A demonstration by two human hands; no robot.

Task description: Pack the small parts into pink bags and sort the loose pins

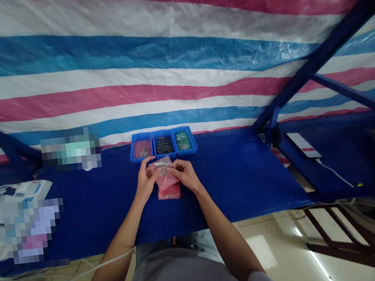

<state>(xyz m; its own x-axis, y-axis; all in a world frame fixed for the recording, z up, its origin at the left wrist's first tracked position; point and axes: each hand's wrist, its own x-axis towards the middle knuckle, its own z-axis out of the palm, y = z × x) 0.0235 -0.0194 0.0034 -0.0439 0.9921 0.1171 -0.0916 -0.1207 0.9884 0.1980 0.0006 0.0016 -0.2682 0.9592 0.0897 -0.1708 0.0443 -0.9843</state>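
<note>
Warily, I watch my left grip (147, 180) and right grip (184, 175) pinch the translucent pink plastic bag (168, 187); any slackening could drop it.

There are two hands (146, 180), three blue plastic bins (165, 155), one pink plastic bag (169, 190) and one smartphone (303, 145).

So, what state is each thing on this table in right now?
Left hand, pinching the bag's top
Right hand, pinching the bag's top
Pink plastic bag, held, lower end resting on the table
Left blue bin, holding pink bags
Middle blue bin, full of dark screws
Right blue bin, holding green packets
</note>
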